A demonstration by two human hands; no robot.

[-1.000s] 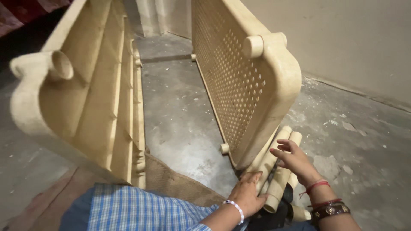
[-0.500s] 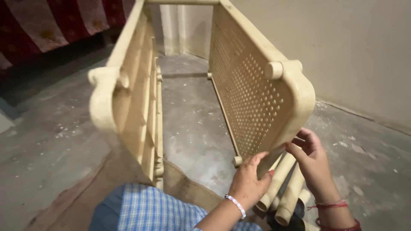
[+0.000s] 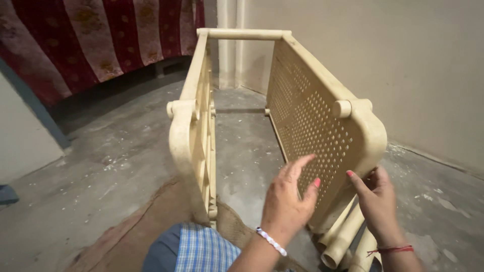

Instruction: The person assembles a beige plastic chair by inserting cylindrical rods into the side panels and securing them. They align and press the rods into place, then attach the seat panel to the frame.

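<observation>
Beige plastic: two side panels, perforated panel and slatted panel; three loose tubes. Left hand open, empty; right hand grasps perforated panel's edge.

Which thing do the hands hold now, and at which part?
The right hand grips the perforated cream plastic panel at its near rounded corner. The left hand is open against the panel's holed face, holding nothing.

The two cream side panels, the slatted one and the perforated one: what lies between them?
In the head view, bare concrete floor lies between the slatted panel and the perforated panel, spanned at the far end by a thin lower rod and a thick top bar.
</observation>
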